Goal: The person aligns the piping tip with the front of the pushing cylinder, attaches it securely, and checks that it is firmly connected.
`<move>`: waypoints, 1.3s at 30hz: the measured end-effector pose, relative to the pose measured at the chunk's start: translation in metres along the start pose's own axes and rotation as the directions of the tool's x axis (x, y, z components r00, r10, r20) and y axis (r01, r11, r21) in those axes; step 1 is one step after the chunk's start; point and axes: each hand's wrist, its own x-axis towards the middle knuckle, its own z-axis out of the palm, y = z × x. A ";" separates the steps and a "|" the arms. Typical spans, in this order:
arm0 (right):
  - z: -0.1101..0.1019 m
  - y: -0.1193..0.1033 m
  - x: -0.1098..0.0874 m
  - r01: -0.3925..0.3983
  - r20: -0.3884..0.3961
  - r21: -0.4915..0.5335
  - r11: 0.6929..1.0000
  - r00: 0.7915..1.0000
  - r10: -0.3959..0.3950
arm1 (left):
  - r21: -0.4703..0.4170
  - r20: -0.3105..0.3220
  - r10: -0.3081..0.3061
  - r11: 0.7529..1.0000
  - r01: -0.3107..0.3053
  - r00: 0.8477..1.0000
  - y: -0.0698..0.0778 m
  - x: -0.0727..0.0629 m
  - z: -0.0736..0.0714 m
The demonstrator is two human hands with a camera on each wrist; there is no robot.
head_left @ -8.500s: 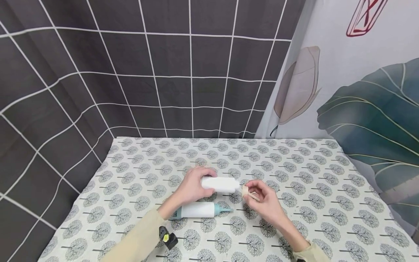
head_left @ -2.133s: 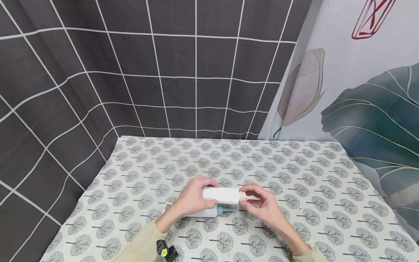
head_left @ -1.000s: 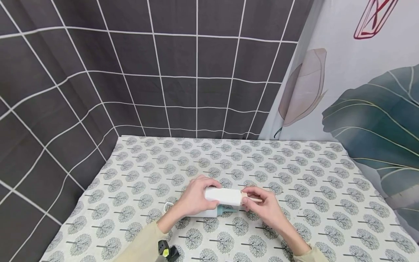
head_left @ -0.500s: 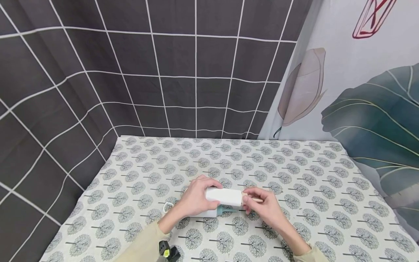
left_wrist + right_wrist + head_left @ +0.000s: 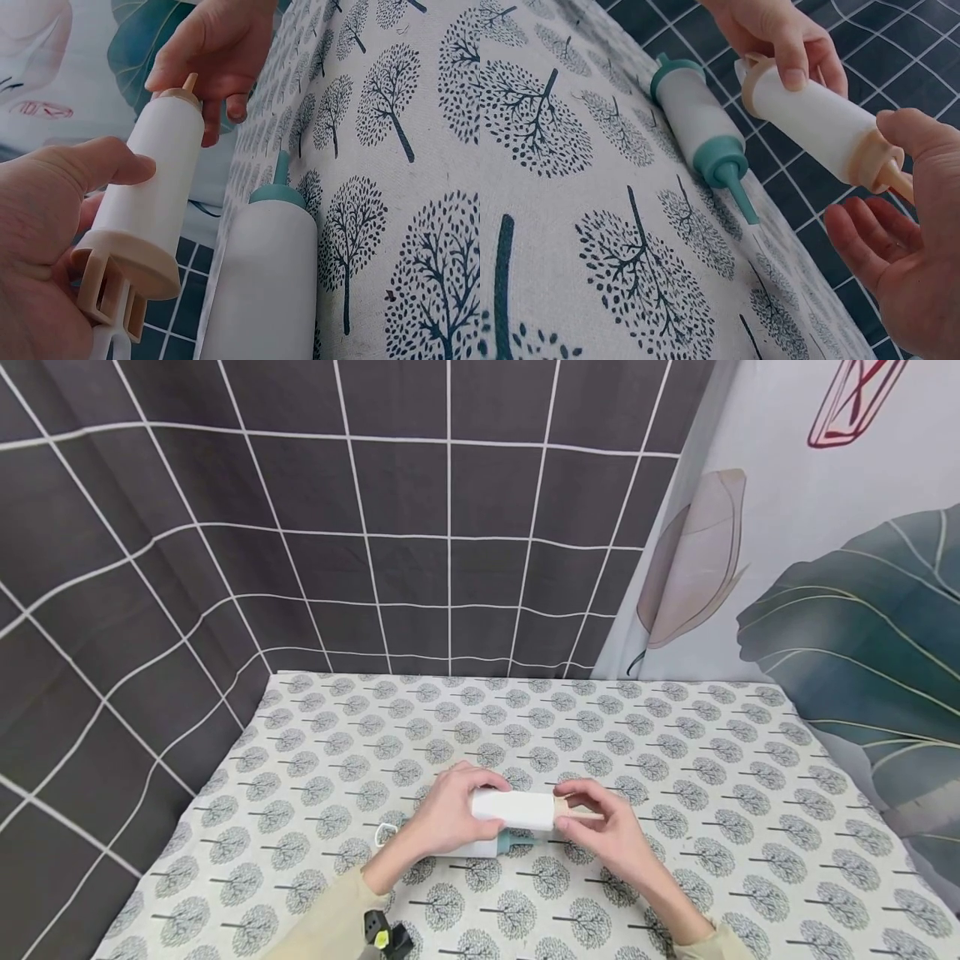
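A white-barrelled icing syringe (image 5: pixel 517 809) with a beige nozzle cap (image 5: pixel 874 161) lies sideways in my left hand (image 5: pixel 450 806). My left thumb presses along the barrel, with the other fingers round its far side. Its beige rear collar (image 5: pixel 139 262) and white plunger parts show in the left wrist view. My right hand (image 5: pixel 600 817) surrounds the nozzle end. In the right wrist view its thumb is right at the cap, while the other fingers spread loosely below it. A second icing syringe (image 5: pixel 705 116), white with teal ends, lies on the tablecloth, partly hidden by my left hand in the head view.
The tree-patterned tablecloth (image 5: pixel 675 760) covers the table. A dark curtain (image 5: pixel 405 568) with white grid lines hangs behind it, and a leaf-printed cloth (image 5: pixel 825 635) hangs at the right. A white ring-shaped part (image 5: pixel 385 834) shows by my left wrist.
Earlier my right hand held the beige cap apart from the barrel; now it sits on the barrel's end. In the last half second my right fingers have shifted and loosened around it.
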 end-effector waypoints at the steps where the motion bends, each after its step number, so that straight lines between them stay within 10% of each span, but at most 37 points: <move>1: 0.000 0.000 0.000 0.016 0.005 0.006 1.000 1.000 -0.016 | -0.002 0.000 -0.002 1.000 0.002 1.000 0.000 0.000 0.000; 11: -0.001 0.003 -0.001 0.161 0.066 0.072 0.984 0.984 -0.166 | -0.018 0.002 -0.007 1.000 0.007 1.000 -0.001 0.000 -0.001; 39: -0.002 0.001 -0.003 -0.012 -0.010 0.019 1.000 1.000 0.012 | 0.006 -0.007 -0.012 1.000 0.012 1.000 0.004 0.000 0.000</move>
